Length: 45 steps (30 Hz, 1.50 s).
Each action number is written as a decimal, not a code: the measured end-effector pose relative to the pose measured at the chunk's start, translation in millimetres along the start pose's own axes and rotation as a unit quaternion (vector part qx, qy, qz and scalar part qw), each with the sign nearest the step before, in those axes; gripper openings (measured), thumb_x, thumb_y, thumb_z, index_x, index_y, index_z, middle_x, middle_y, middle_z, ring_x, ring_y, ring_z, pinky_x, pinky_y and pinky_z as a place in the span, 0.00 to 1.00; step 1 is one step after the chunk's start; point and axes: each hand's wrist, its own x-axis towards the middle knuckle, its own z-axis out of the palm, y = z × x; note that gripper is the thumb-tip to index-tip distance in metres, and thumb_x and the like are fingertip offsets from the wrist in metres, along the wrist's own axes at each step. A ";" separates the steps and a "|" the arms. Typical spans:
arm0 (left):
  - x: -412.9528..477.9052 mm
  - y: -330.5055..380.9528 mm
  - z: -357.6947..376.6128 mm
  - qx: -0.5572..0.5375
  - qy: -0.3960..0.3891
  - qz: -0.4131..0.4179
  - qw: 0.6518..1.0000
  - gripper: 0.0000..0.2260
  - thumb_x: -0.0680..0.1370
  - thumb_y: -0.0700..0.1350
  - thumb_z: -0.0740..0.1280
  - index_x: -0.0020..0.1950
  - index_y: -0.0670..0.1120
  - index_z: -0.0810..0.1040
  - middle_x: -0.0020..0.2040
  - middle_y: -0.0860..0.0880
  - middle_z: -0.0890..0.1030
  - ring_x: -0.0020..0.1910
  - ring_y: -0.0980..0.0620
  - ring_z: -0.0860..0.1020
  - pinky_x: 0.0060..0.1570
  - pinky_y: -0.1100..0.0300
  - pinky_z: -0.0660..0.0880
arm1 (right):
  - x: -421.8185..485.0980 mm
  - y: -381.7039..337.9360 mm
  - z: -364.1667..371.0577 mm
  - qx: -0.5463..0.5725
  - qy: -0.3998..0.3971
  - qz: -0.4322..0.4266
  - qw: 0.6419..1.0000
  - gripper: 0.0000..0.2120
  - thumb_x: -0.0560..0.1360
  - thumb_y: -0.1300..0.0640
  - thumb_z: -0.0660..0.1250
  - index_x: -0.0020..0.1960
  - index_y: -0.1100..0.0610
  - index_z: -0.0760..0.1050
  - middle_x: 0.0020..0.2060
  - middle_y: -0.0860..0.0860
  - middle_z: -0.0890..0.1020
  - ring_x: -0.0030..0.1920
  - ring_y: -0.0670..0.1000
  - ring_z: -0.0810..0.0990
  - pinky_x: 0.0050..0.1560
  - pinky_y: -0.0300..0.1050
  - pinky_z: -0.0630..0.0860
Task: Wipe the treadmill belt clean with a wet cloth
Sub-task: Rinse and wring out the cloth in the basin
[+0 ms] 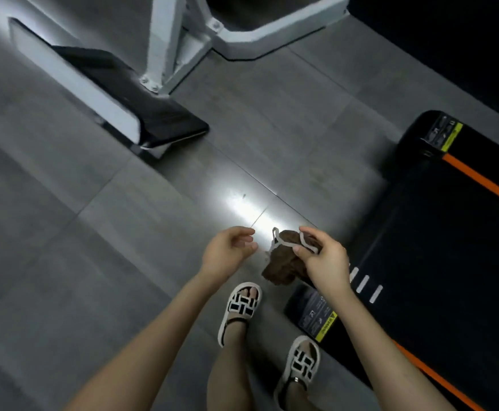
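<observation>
A bunched brown cloth [282,264] with a pale trimmed edge hangs in the air over the grey floor, just left of the treadmill. My right hand [325,262] pinches it at its top edge. My left hand [227,252] hovers a short way to the left of the cloth, fingers loosely curled, holding nothing. The black treadmill belt [438,247] with orange side stripes fills the right side of the view, running from the lower right up to its rounded end cover [420,137].
My two feet in white-and-black sandals [241,307] stand on the grey tiled floor [94,232] beside the treadmill's near corner. A white-framed gym machine [171,40] with a black foot plate [153,114] stands at the upper left. A dark mat lies at the top right.
</observation>
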 end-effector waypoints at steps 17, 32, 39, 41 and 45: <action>-164.8 -86.1 -246.6 -0.167 0.240 -0.038 0.956 0.09 0.77 0.35 0.66 0.56 0.41 0.79 0.48 0.46 0.80 0.46 0.54 0.77 0.43 0.76 0.71 | -119.3 -200.3 139.2 -0.295 -0.232 -0.287 0.881 0.17 0.75 0.66 0.63 0.60 0.53 0.75 0.49 0.53 0.83 0.50 0.58 0.79 0.44 0.41 0.69; -334.0 -252.1 -605.0 -0.156 0.470 -0.133 0.859 0.09 0.77 0.36 0.66 0.56 0.37 0.80 0.54 0.41 0.82 0.50 0.52 0.77 0.48 0.70 0.69 | -293.4 -484.8 492.1 -0.366 -0.384 -0.474 0.703 0.20 0.71 0.67 0.64 0.59 0.52 0.77 0.53 0.52 0.83 0.57 0.54 0.79 0.53 0.43 0.73; -409.7 -331.6 -719.7 -0.226 0.574 -0.202 0.761 0.09 0.77 0.33 0.65 0.56 0.33 0.78 0.53 0.37 0.80 0.50 0.49 0.76 0.42 0.77 0.69 | -380.1 -555.5 660.7 -0.422 -0.458 -0.527 0.579 0.22 0.75 0.64 0.62 0.68 0.53 0.70 0.60 0.55 0.79 0.61 0.57 0.75 0.57 0.45 0.68; -434.3 -357.8 -740.4 -0.246 0.601 -0.222 0.727 0.09 0.77 0.33 0.64 0.56 0.33 0.79 0.53 0.38 0.80 0.49 0.50 0.75 0.47 0.72 0.71 | -408.3 -565.7 709.9 -0.445 -0.474 -0.530 0.544 0.25 0.77 0.62 0.62 0.72 0.53 0.63 0.62 0.57 0.77 0.63 0.59 0.73 0.60 0.49 0.71; -483.2 -415.5 -770.8 -0.272 0.631 -0.264 0.677 0.10 0.77 0.32 0.64 0.56 0.32 0.78 0.54 0.37 0.80 0.49 0.50 0.75 0.43 0.76 0.68 | -479.0 -576.9 793.2 -0.455 -0.492 -0.535 0.514 0.18 0.77 0.59 0.62 0.67 0.57 0.67 0.59 0.56 0.78 0.60 0.58 0.75 0.56 0.48 0.72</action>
